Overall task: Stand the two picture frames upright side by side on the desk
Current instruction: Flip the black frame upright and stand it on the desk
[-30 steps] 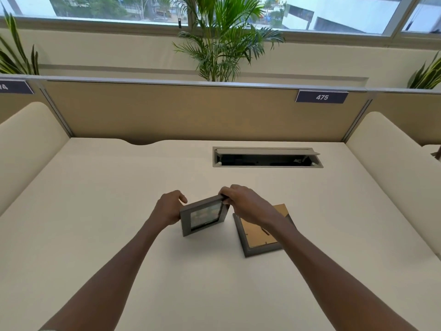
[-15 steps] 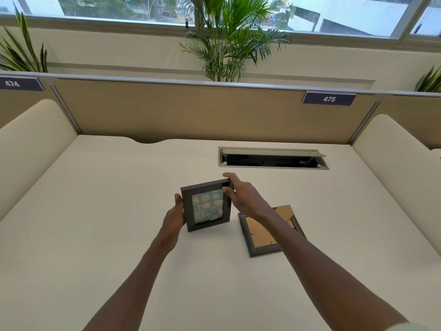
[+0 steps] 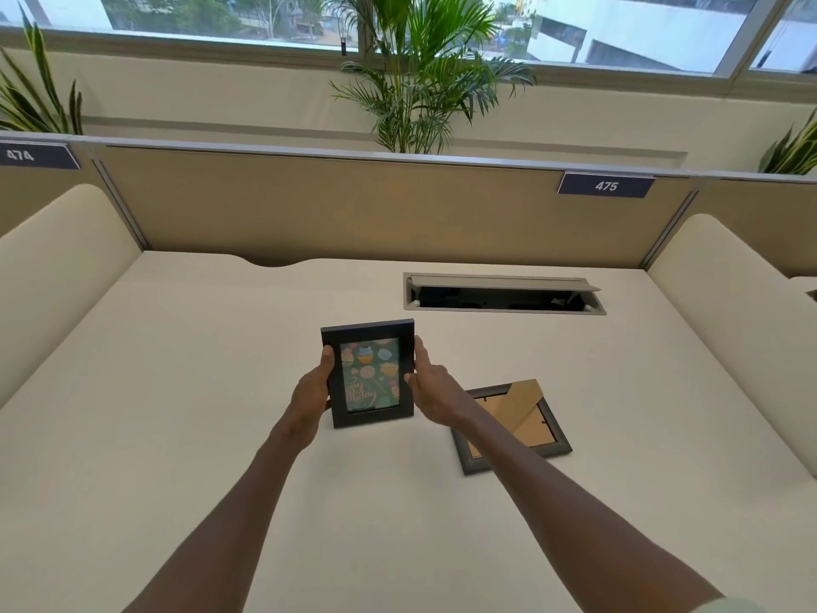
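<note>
A dark picture frame with a green birthday card [image 3: 370, 374] stands in portrait position, its glass towards me, its lower edge at the cream desk [image 3: 177, 391]. My left hand [image 3: 311, 391] grips its left side and my right hand [image 3: 431, 387] grips its right side. A second dark frame [image 3: 515, 429] lies face down just to the right, its brown cardboard back and folded stand showing; my right forearm covers its near-left corner.
An open cable hatch [image 3: 504, 294] is sunk into the desk behind the frames. A tan partition [image 3: 353, 205] labelled 475 closes the back. Padded cream dividers stand at the left [image 3: 57, 267] and right [image 3: 729, 303] sides.
The birthday frame was turned from a tilted landscape position to upright portrait and moved a little farther from me. My right hand shifted from its top corner to its right side.
</note>
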Motion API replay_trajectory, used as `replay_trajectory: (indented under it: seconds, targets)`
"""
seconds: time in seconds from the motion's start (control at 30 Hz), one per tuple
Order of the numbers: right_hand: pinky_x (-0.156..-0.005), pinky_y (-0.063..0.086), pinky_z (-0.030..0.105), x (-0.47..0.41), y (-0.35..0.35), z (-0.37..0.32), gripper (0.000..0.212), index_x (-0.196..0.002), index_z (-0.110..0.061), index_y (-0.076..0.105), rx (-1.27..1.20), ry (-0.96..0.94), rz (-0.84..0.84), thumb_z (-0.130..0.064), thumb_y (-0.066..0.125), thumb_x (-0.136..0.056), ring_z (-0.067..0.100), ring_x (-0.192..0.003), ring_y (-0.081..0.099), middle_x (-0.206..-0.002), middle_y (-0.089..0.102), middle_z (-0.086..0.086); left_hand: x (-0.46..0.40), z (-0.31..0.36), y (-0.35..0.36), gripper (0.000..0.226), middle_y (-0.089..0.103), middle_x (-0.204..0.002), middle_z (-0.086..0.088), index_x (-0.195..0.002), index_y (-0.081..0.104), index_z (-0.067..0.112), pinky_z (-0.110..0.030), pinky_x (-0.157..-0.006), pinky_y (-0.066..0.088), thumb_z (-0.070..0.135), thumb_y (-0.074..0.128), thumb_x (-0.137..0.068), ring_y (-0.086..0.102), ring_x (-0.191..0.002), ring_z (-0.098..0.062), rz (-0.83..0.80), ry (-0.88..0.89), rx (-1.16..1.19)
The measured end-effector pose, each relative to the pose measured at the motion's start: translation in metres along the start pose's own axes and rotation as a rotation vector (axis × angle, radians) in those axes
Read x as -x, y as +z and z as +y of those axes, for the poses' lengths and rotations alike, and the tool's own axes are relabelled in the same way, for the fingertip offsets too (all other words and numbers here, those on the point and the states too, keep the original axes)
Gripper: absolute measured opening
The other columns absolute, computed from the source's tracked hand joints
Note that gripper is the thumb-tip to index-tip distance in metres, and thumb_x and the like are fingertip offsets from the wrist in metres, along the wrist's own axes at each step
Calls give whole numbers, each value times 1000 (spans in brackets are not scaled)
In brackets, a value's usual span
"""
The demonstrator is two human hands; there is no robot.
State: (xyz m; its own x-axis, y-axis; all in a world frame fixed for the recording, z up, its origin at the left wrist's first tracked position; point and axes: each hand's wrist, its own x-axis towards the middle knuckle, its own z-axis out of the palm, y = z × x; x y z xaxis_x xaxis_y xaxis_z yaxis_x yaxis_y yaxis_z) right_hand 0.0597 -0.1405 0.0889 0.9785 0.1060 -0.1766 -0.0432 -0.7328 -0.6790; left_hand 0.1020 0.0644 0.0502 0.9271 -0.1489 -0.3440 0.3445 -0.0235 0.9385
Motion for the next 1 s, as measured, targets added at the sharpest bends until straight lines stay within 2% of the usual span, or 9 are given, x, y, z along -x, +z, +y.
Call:
replay_trajectory:
  seconds: [0.17,0.37,0.53,0.6,0.7,0.77,0.83,0.9,1.0]
  targets:
    - [-87,56,46,-5,11,-1,87,-149,-10,-26,122,68,-128,-12,46,-101,32,-98,64,-123,59,24,-8,-1,-7,51,73,-108,7,-102,70,32,-39,-93,47,70,38,-89,65,-106,-15,19,-7,22]
    - [-90,53,51,-12,17,-8,87,-146,-8,-30,130,80,-197,-11,44,-101,37,-98,64,-119,60,26,-7,0,-18,53,71,-113,2,-104,69,32,-40,-96,45,72,37,-87,64,-107,-20,34,-2,27]
    - [-93,52,48,-13,24,-12,88,-146,-10,-31,126,64,-246,-11,44,-101,35,-104,62,-128,56,26,-5,-2,-29,52,71,-110,4,-104,68,30,-38,-93,45,70,38,-89,64,-105,-18,58,-6,41]
    - [-86,53,42,-13,27,-13,87,-147,-11,-30,117,68,-255,-9,44,-101,32,-98,63,-123,58,25,-6,-4,-35,54,71,-113,2,-106,68,28,-40,-95,45,70,39,-89,64,-107,-19,66,-8,50]
    - [-64,45,31,-12,32,-11,87,-148,-12,-27,97,100,-254,-6,45,-100,20,-71,56,-93,59,18,-5,-7,-41,55,74,-109,4,-104,71,28,-39,-93,48,73,44,-85,66,-106,-19,75,-10,61]
    - [-58,40,28,-10,34,-9,87,-150,-12,-25,91,118,-249,-5,45,-99,15,-62,49,-80,54,12,-3,-9,-41,58,77,-105,6,-102,73,28,-35,-88,51,77,51,-78,69,-104,-17,75,-7,61]
    - [-61,42,32,-8,35,-4,85,-150,-12,-24,87,109,-246,-5,44,-99,18,-64,50,-84,57,16,-1,-14,-40,65,78,-103,4,-102,74,26,-35,-87,54,80,59,-68,72,-100,-19,82,1,57]
    - [-67,47,37,-6,34,2,83,-150,-12,-23,93,94,-221,-7,44,-100,24,-73,56,-98,62,22,2,-21,-37,74,79,-101,2,-102,73,21,-39,-91,55,81,64,-61,73,-99,-21,112,7,36]
    - [-78,52,41,-1,31,15,81,-151,-11,-20,113,90,-174,-9,43,-101,31,-89,63,-112,61,24,11,-34,-28,85,77,-108,-1,-117,68,14,-42,-98,52,81,62,-65,70,-107,-21,176,19,-32]
